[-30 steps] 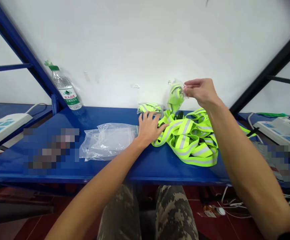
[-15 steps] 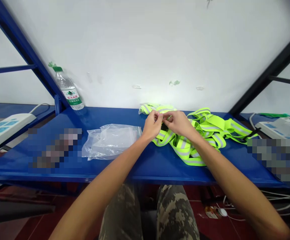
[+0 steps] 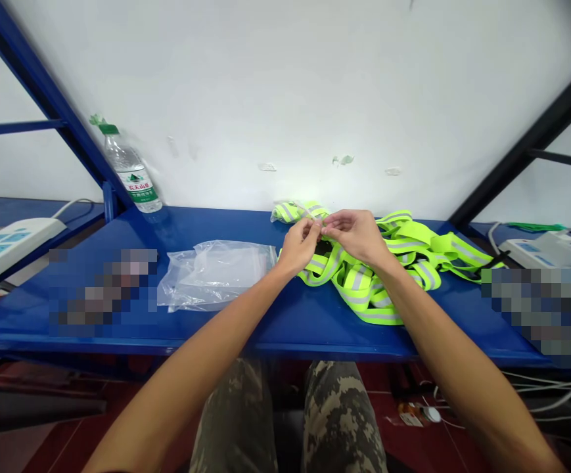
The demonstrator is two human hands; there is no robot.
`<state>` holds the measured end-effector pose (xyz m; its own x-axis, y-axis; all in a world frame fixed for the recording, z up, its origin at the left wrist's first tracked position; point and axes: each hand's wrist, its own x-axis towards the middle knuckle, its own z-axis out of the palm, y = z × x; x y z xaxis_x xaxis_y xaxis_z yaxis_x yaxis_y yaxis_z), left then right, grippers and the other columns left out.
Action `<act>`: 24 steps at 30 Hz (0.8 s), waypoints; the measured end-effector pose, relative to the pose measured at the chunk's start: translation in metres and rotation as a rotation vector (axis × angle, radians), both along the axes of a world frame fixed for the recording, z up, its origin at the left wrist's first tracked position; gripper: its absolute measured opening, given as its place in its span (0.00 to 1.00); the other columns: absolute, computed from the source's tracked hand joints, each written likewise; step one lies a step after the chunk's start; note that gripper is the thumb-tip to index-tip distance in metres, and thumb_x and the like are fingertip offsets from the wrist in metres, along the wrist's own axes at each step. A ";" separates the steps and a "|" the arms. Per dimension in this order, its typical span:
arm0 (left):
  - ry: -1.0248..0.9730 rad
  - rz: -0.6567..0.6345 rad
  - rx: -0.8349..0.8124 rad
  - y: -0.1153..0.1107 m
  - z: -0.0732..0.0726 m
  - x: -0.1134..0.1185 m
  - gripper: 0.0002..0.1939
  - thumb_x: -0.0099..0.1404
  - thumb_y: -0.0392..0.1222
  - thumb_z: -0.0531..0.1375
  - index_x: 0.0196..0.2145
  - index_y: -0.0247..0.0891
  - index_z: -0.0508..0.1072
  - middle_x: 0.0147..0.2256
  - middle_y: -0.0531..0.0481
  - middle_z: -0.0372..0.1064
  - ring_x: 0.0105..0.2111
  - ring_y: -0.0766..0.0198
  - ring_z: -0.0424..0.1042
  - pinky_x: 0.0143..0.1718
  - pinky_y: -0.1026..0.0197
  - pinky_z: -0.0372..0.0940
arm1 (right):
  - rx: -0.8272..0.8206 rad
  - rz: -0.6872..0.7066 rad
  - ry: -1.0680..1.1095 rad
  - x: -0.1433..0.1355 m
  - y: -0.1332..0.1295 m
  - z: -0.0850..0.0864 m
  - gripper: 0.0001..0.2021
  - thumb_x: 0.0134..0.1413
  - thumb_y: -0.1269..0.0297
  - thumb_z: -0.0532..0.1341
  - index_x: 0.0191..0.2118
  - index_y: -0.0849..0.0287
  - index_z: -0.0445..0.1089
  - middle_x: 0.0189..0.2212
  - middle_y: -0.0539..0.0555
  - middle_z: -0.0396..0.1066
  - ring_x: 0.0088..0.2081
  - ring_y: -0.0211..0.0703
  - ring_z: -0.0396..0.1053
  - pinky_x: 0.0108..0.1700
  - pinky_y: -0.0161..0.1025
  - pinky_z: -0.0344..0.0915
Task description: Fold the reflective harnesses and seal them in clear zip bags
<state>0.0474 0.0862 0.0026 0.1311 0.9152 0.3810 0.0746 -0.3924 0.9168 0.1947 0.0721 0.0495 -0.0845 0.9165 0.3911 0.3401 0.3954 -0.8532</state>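
Both hands meet over the table (image 3: 285, 328), right of its middle and toward its far side. The left hand (image 3: 301, 246) is narrow, thumb and forefinger pinching a bit of clear film at the near end of the packet (image 3: 288, 211), green strap wrapped in plastic. The right hand (image 3: 357, 235) brings thumb and forefinger to the same spot, its other fingers curved and a little apart; I cannot tell whether it grips the film.

The packet is just beyond the left fingertips, by the far edge and the wall (image 3: 216, 98); whether the green there is one packet or two is unclear. The loose straps (image 3: 364, 295) lie in a heap under and to the right of the right hand, one tail running right toward a blurred patch. The flat bags (image 3: 221, 272) lie left of the left hand, near its wrist and apart from the packet.

Along the far edge, blue surface shows from the packet left to the bottle (image 3: 135, 174), which leans at the far left corner. A blue band also runs between the bags and the near edge, and more shows right of the heap. The post (image 3: 526, 135) bounds the far right; the near edge passes just beyond the knees (image 3: 344, 414)
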 end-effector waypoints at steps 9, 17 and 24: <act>0.236 -0.099 0.244 -0.008 0.013 -0.008 0.14 0.73 0.48 0.51 0.30 0.40 0.64 0.29 0.51 0.64 0.32 0.63 0.65 0.36 0.62 0.63 | -0.275 0.127 0.304 0.011 -0.001 -0.001 0.16 0.28 0.57 0.76 0.22 0.60 0.74 0.18 0.49 0.67 0.22 0.34 0.61 0.28 0.38 0.63; 0.303 0.012 0.293 -0.017 0.022 -0.005 0.13 0.73 0.45 0.51 0.30 0.40 0.63 0.28 0.51 0.64 0.28 0.64 0.63 0.31 0.61 0.58 | -0.062 -0.054 0.174 0.001 -0.006 -0.005 0.13 0.37 0.57 0.70 0.25 0.59 0.71 0.23 0.52 0.70 0.25 0.39 0.66 0.30 0.38 0.63; 0.327 0.101 0.324 -0.025 0.020 -0.001 0.14 0.72 0.42 0.50 0.27 0.40 0.58 0.23 0.56 0.56 0.24 0.67 0.57 0.28 0.61 0.52 | 0.224 -0.420 -0.126 0.017 0.001 -0.004 0.09 0.56 0.59 0.58 0.37 0.58 0.71 0.31 0.57 0.72 0.32 0.47 0.71 0.35 0.43 0.69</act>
<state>0.0462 0.0617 0.0223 0.2079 0.7705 0.6026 0.3919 -0.6301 0.6704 0.2113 0.0732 0.0457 0.2150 0.7758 0.5932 0.6043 0.3715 -0.7049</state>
